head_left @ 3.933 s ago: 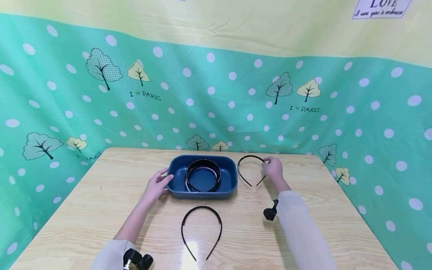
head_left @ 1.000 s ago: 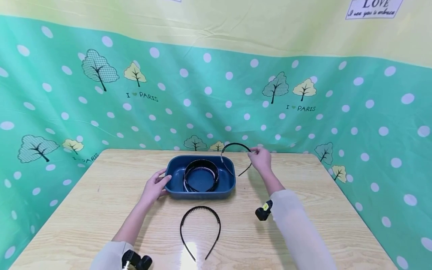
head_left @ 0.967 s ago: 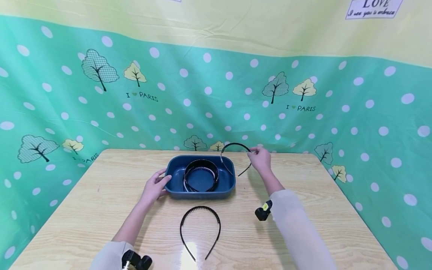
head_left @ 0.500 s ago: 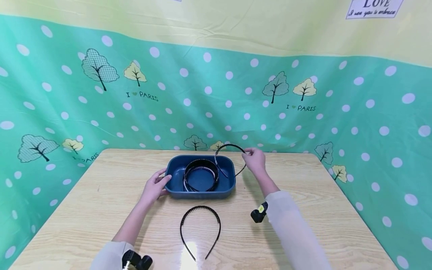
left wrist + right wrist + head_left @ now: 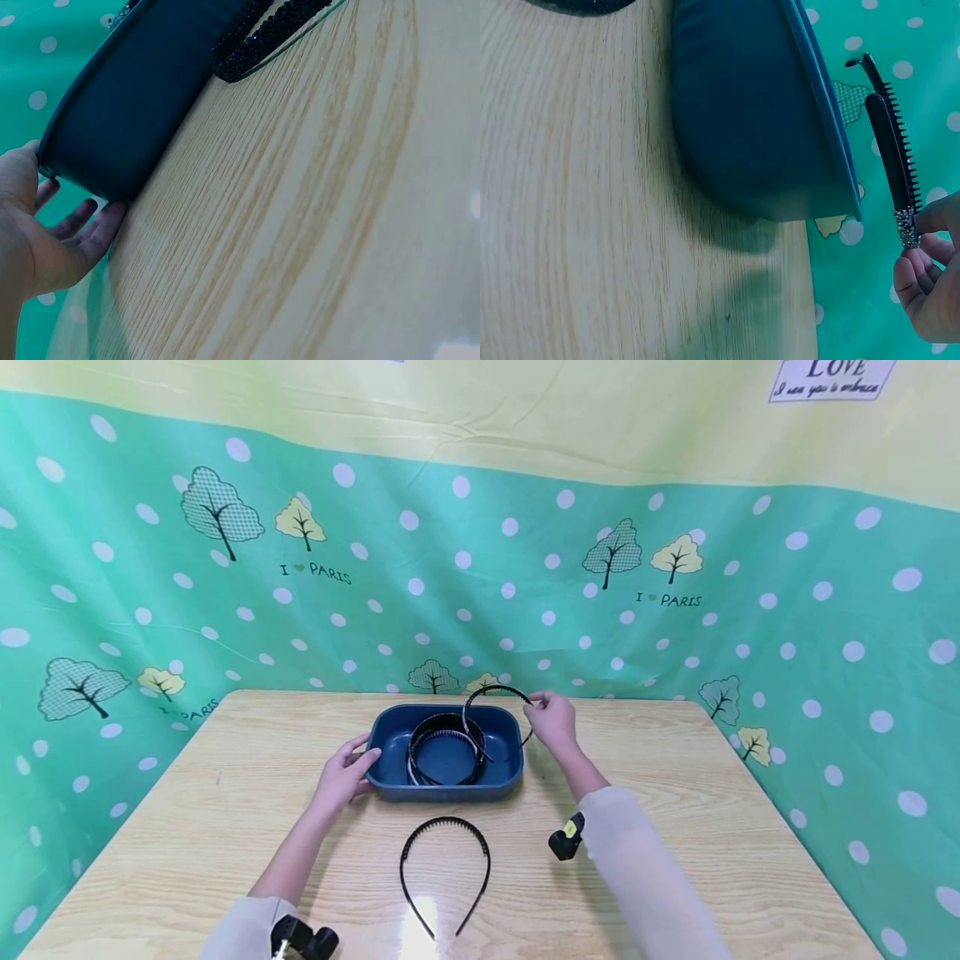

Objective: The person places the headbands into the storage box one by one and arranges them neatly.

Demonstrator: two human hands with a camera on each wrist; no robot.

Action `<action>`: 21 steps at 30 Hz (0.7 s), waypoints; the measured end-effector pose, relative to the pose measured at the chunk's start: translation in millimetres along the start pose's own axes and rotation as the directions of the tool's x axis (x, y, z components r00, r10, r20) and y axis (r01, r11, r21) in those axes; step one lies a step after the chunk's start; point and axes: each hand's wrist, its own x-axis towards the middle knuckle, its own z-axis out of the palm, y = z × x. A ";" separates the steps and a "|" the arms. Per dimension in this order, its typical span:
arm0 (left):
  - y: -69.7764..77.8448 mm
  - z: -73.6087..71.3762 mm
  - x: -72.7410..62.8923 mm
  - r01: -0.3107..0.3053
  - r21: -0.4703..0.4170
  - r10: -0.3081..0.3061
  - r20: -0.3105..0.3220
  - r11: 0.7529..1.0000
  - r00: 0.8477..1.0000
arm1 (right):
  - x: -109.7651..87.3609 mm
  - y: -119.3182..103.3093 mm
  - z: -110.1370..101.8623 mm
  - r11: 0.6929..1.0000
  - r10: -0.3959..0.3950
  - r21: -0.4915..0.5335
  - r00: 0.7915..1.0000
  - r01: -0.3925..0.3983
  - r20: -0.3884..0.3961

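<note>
My right hand [image 5: 553, 720] pinches a thin black toothed headband [image 5: 495, 687] and holds it over the right end of a blue plastic bin [image 5: 450, 794]. In the right wrist view, thumb and fingers grip a sparkly silver section of the headband [image 5: 889, 142], above the rim. At the bin's left end my left hand [image 5: 347, 772] holds on, thumb at the rim and fingers along the outer wall. Inside the bin lie several headbands [image 5: 450, 722], mostly black, one with a pale edge. Another black headband [image 5: 447, 820] lies on the table in front, ends toward me.
The bin stands near the back of a light wood table [image 5: 225, 827]. Behind it hangs a green and yellow cloth [image 5: 465, 593] with dots and trees. Small black cameras are worn on the left wrist [image 5: 303, 937] and right wrist [image 5: 566, 837].
My right hand has lifted the headband from the table right of the bin and moved it left over the bin. The left hand stays at the bin's left end.
</note>
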 end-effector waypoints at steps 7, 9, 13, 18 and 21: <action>0.4 -0.7 1.0 0.000 -0.013 0.000 -0.002 1.000 1.000 | -4.0 -8.2 7.2 1.000 0.022 0.017 1.000 -0.022 0.022; 0.5 -0.9 1.0 0.000 -0.015 0.000 -0.002 1.000 1.000 | -5.4 -10.8 9.1 1.000 0.020 0.022 1.000 -0.020 0.024; 0.3 -1.1 0.8 -0.001 -0.012 0.001 0.002 1.000 1.000 | -8.0 -14.5 12.7 0.999 0.022 0.029 0.999 -0.023 0.028; 0.2 -1.1 1.0 -0.001 -0.014 0.001 0.004 1.000 1.000 | -10.1 -15.8 17.8 1.000 0.015 0.027 0.999 -0.016 0.033; 0.1 -1.2 1.8 0.002 -0.011 -0.002 0.003 1.000 1.000 | -11.1 -16.9 20.9 0.999 0.007 0.031 0.999 -0.008 0.033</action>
